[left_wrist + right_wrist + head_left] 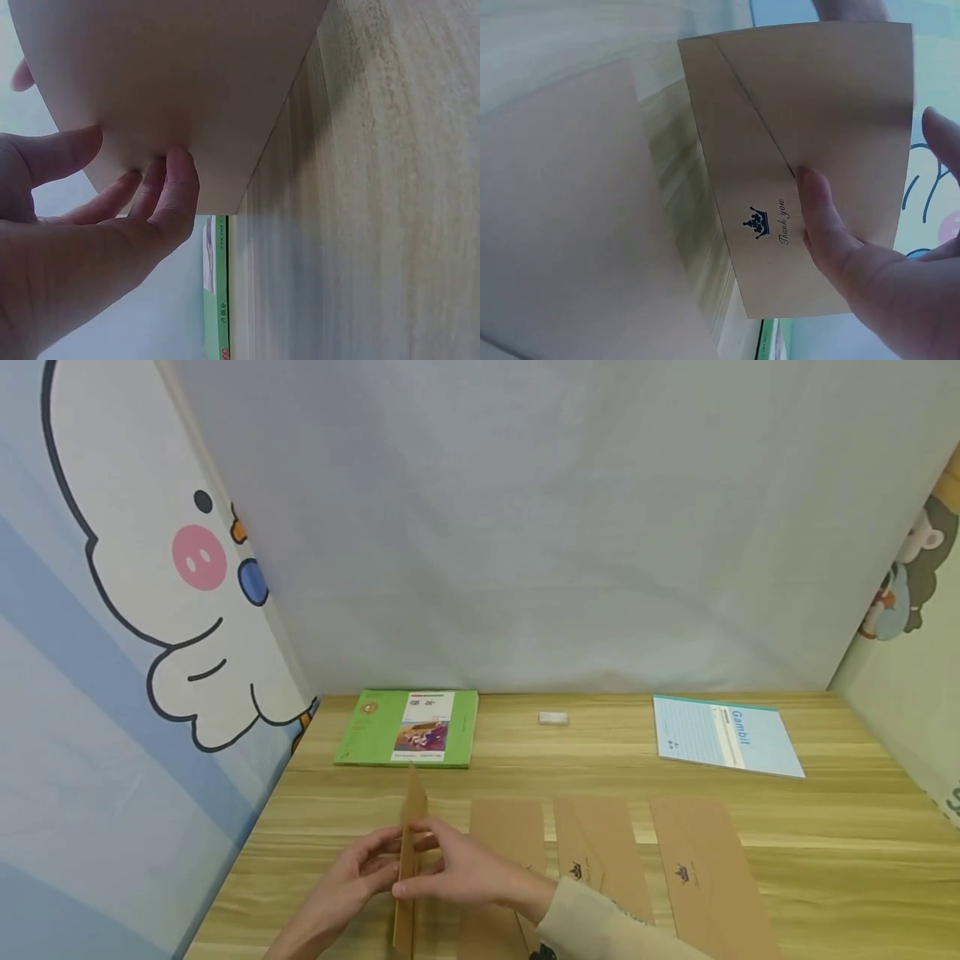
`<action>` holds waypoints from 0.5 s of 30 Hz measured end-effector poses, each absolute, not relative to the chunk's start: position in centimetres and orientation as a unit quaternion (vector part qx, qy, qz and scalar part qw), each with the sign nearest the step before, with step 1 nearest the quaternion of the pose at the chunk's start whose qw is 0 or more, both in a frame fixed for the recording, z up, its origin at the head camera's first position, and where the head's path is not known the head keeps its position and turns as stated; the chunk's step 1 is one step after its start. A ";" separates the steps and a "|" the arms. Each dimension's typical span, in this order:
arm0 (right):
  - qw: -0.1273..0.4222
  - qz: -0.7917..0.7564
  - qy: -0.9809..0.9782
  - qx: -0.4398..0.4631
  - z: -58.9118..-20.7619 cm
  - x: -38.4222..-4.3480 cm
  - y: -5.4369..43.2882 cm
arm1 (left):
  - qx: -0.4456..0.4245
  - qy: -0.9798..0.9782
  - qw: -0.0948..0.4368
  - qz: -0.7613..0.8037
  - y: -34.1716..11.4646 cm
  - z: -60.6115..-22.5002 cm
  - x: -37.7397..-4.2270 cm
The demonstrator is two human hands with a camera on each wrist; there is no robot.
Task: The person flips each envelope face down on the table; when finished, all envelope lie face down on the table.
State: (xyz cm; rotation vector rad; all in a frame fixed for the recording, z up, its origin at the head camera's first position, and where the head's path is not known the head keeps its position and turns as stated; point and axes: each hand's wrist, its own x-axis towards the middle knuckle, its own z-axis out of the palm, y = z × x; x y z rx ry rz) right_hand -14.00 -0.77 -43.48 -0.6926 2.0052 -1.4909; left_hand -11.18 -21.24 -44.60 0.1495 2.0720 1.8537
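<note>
A brown kraft envelope (847,135) stands on edge between my hands. Its right face carries a diagonal flap, a small crown and the words "Thank you". The left hand (363,870) holds it from the left, thumb and fingertips bent against the plain face (217,90). From the right, my right hand (465,868) holds it too; its thumb (821,210) rests on the flap's edge. A right fingertip shows past the upper edge in the left wrist view. Whether the lower edge touches the table is hard to tell.
More brown envelopes lie in a row on the right: one (506,827) beside the right hand, a second (600,835) and a third (705,860). Behind are a green book (367,731), a small white block (553,718) and a light blue notebook (697,735). A curtain (555,527) hangs behind the table.
</note>
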 end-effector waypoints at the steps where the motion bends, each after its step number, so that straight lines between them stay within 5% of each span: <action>1: 0.272 -0.560 0.741 -0.252 -43.5 -14.0 -0.8 | 0.054 0.732 0.178 0.655 -21.2 -44.6 -11.2; 15: 0.282 -0.611 0.708 -0.213 -43.3 -13.8 -0.7 | 0.018 0.715 0.204 0.669 -20.9 -45.3 -11.0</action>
